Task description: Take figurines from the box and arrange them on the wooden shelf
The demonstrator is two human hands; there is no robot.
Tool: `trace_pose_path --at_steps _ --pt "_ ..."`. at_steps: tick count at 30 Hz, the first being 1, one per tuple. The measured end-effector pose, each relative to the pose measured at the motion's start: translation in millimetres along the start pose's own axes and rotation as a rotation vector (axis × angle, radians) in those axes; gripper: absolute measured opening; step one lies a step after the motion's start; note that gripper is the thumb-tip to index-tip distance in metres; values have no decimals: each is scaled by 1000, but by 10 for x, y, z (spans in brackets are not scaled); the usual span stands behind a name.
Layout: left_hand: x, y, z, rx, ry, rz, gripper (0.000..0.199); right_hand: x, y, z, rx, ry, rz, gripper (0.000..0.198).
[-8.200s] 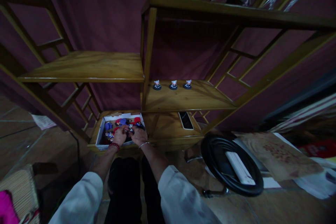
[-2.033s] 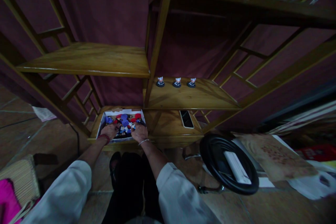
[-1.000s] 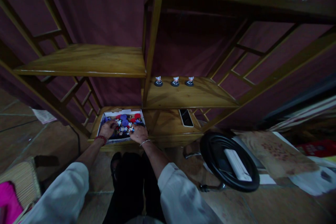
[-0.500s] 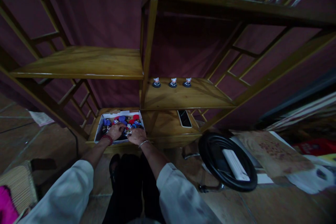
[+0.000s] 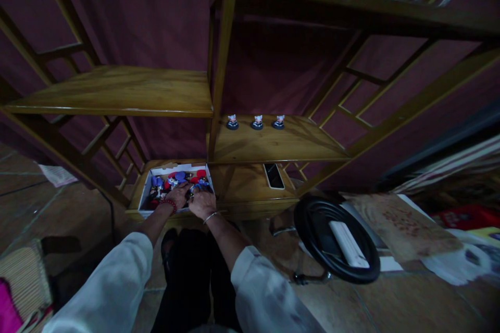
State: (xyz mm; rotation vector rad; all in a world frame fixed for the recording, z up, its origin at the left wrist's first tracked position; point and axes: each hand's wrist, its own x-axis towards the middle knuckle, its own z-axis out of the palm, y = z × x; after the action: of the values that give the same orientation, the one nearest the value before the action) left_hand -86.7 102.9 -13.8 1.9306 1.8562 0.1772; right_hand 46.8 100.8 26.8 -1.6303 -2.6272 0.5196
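A shallow white cardboard box sits on the lowest shelf, filled with small red, blue and purple figurines. My left hand, with a red bead bracelet at its wrist, reaches into the box, fingers stretched over the figurines. Beside it, almost touching, my right hand wears a silver bangle. Its fingers curl down among the pieces at the box's right side; what is in them is too small and dark to make out. On the shelf up to the right stand three white-and-black cat-like figurines in a row.
A phone lies on the low shelf right of the box. A wooden post divides the shelving. On the floor to the right, a round black stool carries a white packet. A woven seat is at lower left.
My left hand has moved slightly right, closer to my right hand, and its fingers have straightened. My right hand has shifted a little left. The three cat-like figurines stay in place.
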Motion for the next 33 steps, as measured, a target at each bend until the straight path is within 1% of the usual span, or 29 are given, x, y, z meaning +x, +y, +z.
trace_pose_path --at_steps 3,8,12,15,18,21,24,29,33 --pt "-3 -11 7 -8 14 13 55 11 7 50 17 60 1 30" --pt "-19 -7 16 -12 50 -32 53 -3 29 115 57 165 -4 28" --pt "-32 11 -5 -15 42 -35 52 -8 42 148 62 201 14 30" --pt "-27 14 -21 -36 43 -42 50 26 41 166 62 173 59 35" --pt "-9 -3 -13 -42 43 -36 50 78 30 165 59 89 110 39" --pt "9 -28 12 -32 43 -50 52 106 17 138 50 29 140 37" --pt "12 -40 30 -24 53 -42 54 94 14 108 46 14 113 33" --pt "-2 -35 25 -8 57 -25 56 64 45 108 50 56 20 29" --pt "-10 -24 14 15 46 -12 54 76 75 124 43 22 -7 28"
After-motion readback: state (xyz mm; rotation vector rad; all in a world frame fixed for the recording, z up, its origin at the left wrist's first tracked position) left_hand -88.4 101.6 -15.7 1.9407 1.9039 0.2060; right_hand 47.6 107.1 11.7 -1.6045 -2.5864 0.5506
